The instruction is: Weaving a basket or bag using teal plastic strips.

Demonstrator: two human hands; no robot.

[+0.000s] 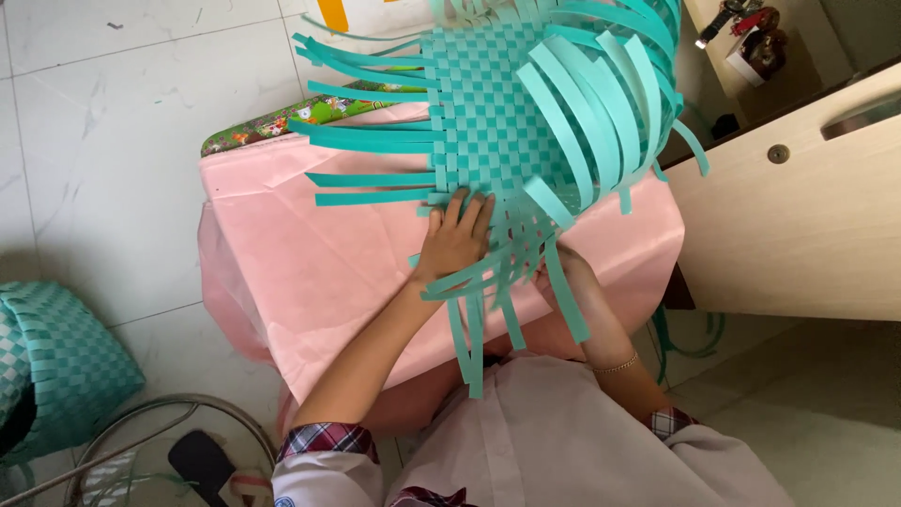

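Teal checkered woven mat (488, 113), loose strips, left hand (455, 246) flat open, right hand (563, 263) hidden, unclear.

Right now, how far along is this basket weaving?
Done: the woven teal panel shows a tight checker centre. In hand: the left hand presses its near edge on the pink cloth, while the right hand sits half hidden among the loose strips. Left: those strips fan out unwoven all around.

A person seen from above wears a pale pink short-sleeved shirt (563, 441) with red-and-white plaid cuffs (324, 438) on both sleeves, and a thin gold bracelet (617, 365) on the right wrist.
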